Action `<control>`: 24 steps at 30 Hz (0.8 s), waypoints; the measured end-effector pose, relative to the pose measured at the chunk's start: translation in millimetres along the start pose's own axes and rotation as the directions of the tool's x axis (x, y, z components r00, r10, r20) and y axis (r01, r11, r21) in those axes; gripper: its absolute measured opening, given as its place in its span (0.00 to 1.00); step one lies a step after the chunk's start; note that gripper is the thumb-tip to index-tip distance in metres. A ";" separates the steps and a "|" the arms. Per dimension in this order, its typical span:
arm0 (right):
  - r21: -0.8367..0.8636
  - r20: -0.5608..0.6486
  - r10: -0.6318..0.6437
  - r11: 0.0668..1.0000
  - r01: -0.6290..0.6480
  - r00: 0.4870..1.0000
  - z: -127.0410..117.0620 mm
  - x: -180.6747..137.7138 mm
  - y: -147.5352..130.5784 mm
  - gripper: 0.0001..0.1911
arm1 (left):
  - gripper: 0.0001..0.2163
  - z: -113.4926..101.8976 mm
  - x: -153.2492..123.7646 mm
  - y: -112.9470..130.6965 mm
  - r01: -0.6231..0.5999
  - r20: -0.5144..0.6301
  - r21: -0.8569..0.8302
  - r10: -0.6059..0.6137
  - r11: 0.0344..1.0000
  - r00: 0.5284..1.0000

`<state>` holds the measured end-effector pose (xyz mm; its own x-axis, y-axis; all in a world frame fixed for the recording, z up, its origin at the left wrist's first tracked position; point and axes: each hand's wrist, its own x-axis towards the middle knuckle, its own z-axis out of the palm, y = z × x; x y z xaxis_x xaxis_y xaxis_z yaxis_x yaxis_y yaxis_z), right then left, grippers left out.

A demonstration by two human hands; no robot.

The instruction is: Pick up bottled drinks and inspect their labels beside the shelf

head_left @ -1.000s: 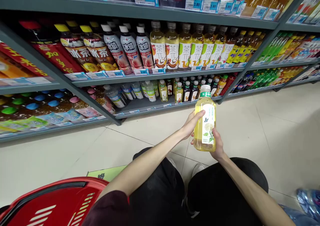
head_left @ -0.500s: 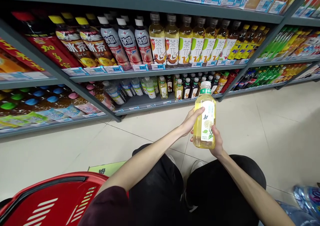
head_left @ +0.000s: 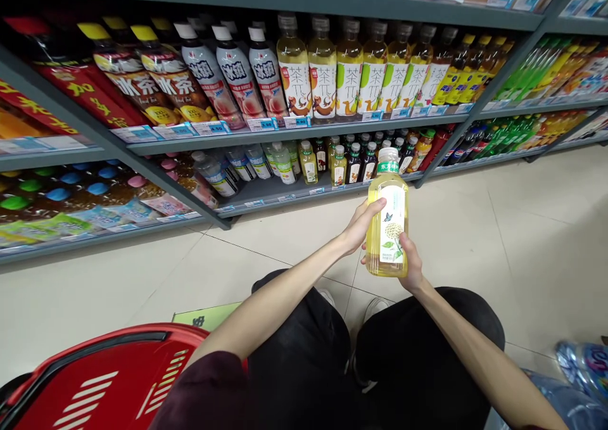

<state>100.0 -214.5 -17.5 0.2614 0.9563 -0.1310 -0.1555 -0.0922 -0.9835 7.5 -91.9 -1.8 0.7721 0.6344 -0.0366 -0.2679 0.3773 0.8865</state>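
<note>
The left fingers are lying half-curled against the upper left side of the bottle, tips pressing on the plastic just beside the label. The right thumb is crossing the label's lower corner while the other right fingers are wrapping round behind, out of view. The left hand is steadying the bottle and the right hand is cupping its lower part from the right, so both hands are closing on it and it is not hanging loose.

The bottle is standing nearly upright in the air over the floor, above and ahead of the person's knees, its cap overlapping the edge of the bottom shelf in the head view. Over the last second it is rising a little and drifting slightly left, and the label is turning to face the camera more squarely; the grip is keeping the same shape throughout. Judging from that, the person is only turning and inspecting the bottle: it is neither going onto the shelf nor moving toward the basket, which is sitting well apart at the lower left.

Small bottles are standing on the bottom shelf behind it, and tall tea bottles are lining the shelf above.
</note>
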 end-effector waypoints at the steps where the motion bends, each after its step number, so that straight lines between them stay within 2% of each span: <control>1: -0.023 -0.011 -0.032 0.999 0.032 0.999 -0.4 0.2 0.2 0.38 | 0.31 0.2 0.1 0.6 -0.002 -0.004 -0.015 0.002 1.000 1.000; 5: -0.192 -0.069 -0.233 0.957 0.216 0.970 -1.7 -0.5 2.2 0.29 | 0.33 0.2 0.9 5.9 0.004 -0.027 -0.067 -0.005 0.998 1.000; 7: -0.291 -0.085 -0.273 0.927 0.238 0.958 -1.6 -1.7 3.3 0.27 | 0.33 -1.2 1.7 8.2 0.016 -0.053 -0.076 -0.020 0.997 0.998; 11: -0.383 -0.116 -0.245 0.905 0.184 0.963 0.2 -3.7 3.6 0.26 | 0.31 -5.0 4.2 8.1 0.049 -0.084 -0.080 -0.056 0.996 0.995; 24: -0.400 -0.139 -0.193 0.908 0.124 0.971 2.1 -5.9 -1.4 0.31 | 0.31 -4.5 5.8 8.3 0.032 -0.098 -0.046 -0.036 0.998 0.995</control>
<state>96.6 -219.4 -15.1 0.4160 0.9082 0.0456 0.2724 -0.0767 -0.9591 7.2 -82.1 3.3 0.7210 0.6836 -0.1136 -0.2700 0.4280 0.8625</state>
